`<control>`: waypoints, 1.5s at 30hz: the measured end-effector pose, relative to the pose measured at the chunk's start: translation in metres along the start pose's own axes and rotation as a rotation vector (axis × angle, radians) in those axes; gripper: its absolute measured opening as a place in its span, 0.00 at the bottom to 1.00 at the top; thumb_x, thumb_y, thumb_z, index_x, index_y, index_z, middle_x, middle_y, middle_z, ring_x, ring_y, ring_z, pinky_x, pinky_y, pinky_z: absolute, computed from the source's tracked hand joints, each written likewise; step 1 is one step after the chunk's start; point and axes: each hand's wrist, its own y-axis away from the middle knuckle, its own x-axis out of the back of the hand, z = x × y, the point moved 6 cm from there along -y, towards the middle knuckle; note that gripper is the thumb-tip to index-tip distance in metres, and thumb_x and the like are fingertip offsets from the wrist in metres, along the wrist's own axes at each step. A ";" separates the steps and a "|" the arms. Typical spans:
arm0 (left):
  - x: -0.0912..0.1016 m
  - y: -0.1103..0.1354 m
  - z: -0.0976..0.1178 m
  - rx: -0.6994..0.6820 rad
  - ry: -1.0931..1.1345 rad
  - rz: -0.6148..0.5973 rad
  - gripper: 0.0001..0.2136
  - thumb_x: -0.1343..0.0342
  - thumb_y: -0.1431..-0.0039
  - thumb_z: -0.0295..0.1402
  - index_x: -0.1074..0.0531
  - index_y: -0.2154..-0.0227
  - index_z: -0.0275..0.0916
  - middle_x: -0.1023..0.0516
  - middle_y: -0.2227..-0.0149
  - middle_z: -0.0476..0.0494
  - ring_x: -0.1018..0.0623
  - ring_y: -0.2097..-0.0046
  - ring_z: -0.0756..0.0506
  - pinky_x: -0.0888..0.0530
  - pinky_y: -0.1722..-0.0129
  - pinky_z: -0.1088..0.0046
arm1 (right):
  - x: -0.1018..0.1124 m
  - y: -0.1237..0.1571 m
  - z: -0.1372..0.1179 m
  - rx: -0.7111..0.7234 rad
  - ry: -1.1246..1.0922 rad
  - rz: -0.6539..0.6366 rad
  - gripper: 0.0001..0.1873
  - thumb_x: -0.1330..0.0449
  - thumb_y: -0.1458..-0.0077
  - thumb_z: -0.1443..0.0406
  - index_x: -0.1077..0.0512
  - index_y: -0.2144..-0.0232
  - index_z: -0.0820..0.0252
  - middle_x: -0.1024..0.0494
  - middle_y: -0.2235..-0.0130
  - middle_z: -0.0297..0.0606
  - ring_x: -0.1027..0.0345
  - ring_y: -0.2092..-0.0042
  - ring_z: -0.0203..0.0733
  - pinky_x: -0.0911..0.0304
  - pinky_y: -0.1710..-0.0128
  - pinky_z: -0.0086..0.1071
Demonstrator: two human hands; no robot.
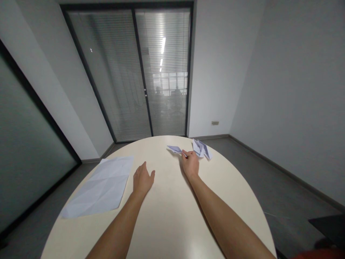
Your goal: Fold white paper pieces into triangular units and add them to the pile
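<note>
Pinching a small, pointed, pale-lilac piece of folded paper [174,149] between the thumb and fingers of the right hand [191,163], near the far edge of a round, smooth, cream-coloured table [167,223]. Probably clamping those fingers on its right end, with the exact contact too small to make out, and pointing the free tip leftward. Reaching right beside a larger pale-lilac folded paper shape [201,148] with several pointed flaps, lying near the table's far right edge. Stretching out the left hand [142,178] above the table's left part, back upward, with the thumb parted from closely gathered fingers. Having a large, white, rectangular sheet of paper [102,187] just left of this hand, lying along the table's left edge and showing crossing creases. Facing a dark-framed glass partition [126,75] with slatted blinds beyond the table, and a small rectangular plate [215,123] low on the white wall [221,64]
</note>
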 end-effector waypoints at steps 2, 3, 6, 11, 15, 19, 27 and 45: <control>0.000 0.000 0.000 0.000 -0.005 -0.005 0.30 0.47 0.35 0.40 0.39 0.36 0.25 0.29 0.39 0.25 0.29 0.37 0.35 0.34 0.37 0.59 | 0.004 -0.002 0.003 -0.020 -0.005 0.017 0.17 0.44 0.35 0.60 0.19 0.52 0.59 0.22 0.58 0.43 0.29 0.61 0.43 0.39 0.60 0.32; 0.001 0.000 0.000 0.002 -0.006 -0.009 0.30 0.48 0.35 0.40 0.39 0.36 0.25 0.29 0.39 0.25 0.29 0.37 0.35 0.34 0.37 0.59 | 0.005 -0.003 0.004 -0.024 0.004 0.011 0.16 0.44 0.36 0.61 0.19 0.53 0.58 0.22 0.58 0.42 0.29 0.61 0.43 0.39 0.61 0.32; 0.002 0.001 0.000 0.011 -0.010 -0.023 0.30 0.48 0.35 0.41 0.39 0.36 0.26 0.28 0.39 0.26 0.29 0.38 0.34 0.34 0.38 0.60 | 0.005 -0.003 -0.001 0.028 0.097 -0.074 0.14 0.43 0.36 0.63 0.19 0.54 0.56 0.22 0.57 0.41 0.30 0.58 0.44 0.39 0.59 0.32; 0.003 0.000 0.003 -0.003 -0.012 -0.030 0.29 0.49 0.34 0.40 0.39 0.36 0.26 0.28 0.39 0.25 0.29 0.38 0.35 0.34 0.38 0.59 | -0.005 0.008 -0.026 0.291 0.361 -0.304 0.14 0.43 0.36 0.68 0.18 0.56 0.55 0.24 0.58 0.44 0.34 0.51 0.47 0.39 0.53 0.33; 0.002 0.000 0.004 -0.007 -0.023 -0.026 0.29 0.49 0.34 0.41 0.39 0.36 0.26 0.28 0.40 0.25 0.29 0.37 0.34 0.34 0.38 0.59 | -0.013 0.019 -0.035 0.383 0.454 -0.457 0.15 0.46 0.35 0.70 0.19 0.58 0.55 0.25 0.55 0.46 0.33 0.51 0.47 0.37 0.57 0.33; 0.001 0.000 0.004 -0.010 -0.021 -0.033 0.29 0.49 0.34 0.41 0.39 0.36 0.25 0.28 0.40 0.25 0.28 0.38 0.35 0.34 0.38 0.59 | -0.012 0.016 -0.028 0.321 0.534 -0.457 0.16 0.48 0.35 0.71 0.19 0.58 0.58 0.25 0.54 0.49 0.31 0.52 0.48 0.36 0.57 0.35; 0.000 0.002 0.003 0.003 -0.019 -0.042 0.30 0.50 0.34 0.40 0.40 0.35 0.23 0.29 0.39 0.25 0.30 0.37 0.34 0.36 0.36 0.59 | -0.005 -0.001 -0.002 0.223 0.571 -0.337 0.18 0.51 0.32 0.68 0.20 0.56 0.61 0.26 0.52 0.54 0.34 0.49 0.53 0.34 0.58 0.38; 0.003 0.004 0.005 0.004 0.027 -0.025 0.29 0.49 0.35 0.39 0.38 0.36 0.27 0.28 0.39 0.27 0.30 0.37 0.36 0.36 0.36 0.59 | -0.007 -0.010 0.001 0.207 0.582 -0.200 0.27 0.53 0.39 0.75 0.31 0.40 0.65 0.33 0.38 0.56 0.40 0.42 0.58 0.38 0.45 0.47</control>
